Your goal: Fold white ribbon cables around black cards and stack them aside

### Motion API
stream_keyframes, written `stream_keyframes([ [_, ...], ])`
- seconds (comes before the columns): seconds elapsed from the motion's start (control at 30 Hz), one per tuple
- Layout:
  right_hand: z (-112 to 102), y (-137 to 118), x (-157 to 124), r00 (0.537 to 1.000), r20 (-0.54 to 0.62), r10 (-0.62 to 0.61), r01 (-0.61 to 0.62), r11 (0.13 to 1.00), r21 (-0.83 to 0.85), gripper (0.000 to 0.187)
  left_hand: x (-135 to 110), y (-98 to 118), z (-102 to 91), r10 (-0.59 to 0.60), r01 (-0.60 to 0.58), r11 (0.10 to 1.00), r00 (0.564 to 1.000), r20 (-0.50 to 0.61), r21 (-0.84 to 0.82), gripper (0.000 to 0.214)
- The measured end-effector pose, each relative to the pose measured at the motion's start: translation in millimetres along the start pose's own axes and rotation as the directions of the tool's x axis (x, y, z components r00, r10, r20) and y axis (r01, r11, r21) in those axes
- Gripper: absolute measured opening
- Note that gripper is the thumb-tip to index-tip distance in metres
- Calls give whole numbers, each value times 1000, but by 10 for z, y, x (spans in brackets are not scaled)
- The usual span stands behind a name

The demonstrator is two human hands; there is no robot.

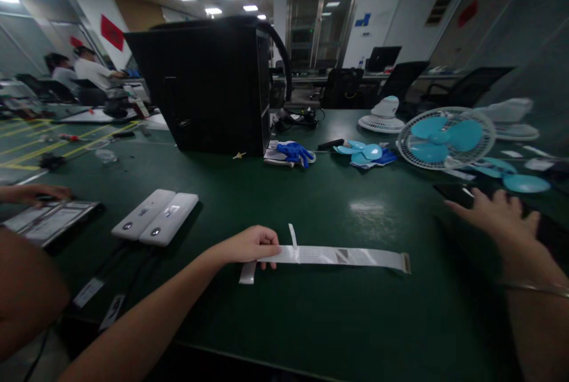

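My left hand (255, 247) is closed on the left end of a white flat ribbon cable (364, 256). The cable stretches to the right just above the green table, with a connector at its far end. A narrow white strip (292, 236) sticks up from it near my fingers. A short pale tail of it shows below my hand. At the right, my right hand (500, 216), fingers spread, reaches over a flat black glossy object (457, 194), perhaps a phone. Whether it touches that object I cannot tell.
A large black computer case (204, 85) stands at the back. Two white power banks (155, 216) with cables lie left, near a co-worker's hand (38, 193) on a flat device. Blue gloves (296, 152), a key (239, 155) and fan parts (444, 137) line the back.
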State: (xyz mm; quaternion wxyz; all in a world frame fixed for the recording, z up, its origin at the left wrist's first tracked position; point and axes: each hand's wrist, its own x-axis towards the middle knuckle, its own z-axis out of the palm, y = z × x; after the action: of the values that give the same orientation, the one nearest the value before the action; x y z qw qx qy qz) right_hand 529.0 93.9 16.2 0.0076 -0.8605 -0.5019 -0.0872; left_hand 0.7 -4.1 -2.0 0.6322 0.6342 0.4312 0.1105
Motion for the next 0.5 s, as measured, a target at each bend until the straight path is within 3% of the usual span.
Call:
stream_keyframes([
  [0.07, 165, 253, 92, 984, 75, 164, -170, 982, 84, 89, -2, -3, -4, 2, -2, 1000, 1000, 8, 0, 24],
  [0.13, 313, 419, 153, 963, 153, 223, -245, 959, 144, 98, -2, -12, -11, 2, -2, 1000, 1000, 13, -1, 24],
  [0.27, 439, 523, 208, 959, 199, 201, -235, 959, 161, 103, -3, -16, -12, 4, -4, 1000, 1000, 10, 4, 24],
  [0.43, 470, 555, 303, 965, 136, 226, -247, 953, 173, 95, -43, 58, 2, -18, 18, 1000, 1000, 19, 25, 24],
  [0.5, 504, 570, 347, 990, 29, 139, -141, 983, 121, 94, -62, 84, 4, -21, 20, 999, 999, 27, 39, 24],
])
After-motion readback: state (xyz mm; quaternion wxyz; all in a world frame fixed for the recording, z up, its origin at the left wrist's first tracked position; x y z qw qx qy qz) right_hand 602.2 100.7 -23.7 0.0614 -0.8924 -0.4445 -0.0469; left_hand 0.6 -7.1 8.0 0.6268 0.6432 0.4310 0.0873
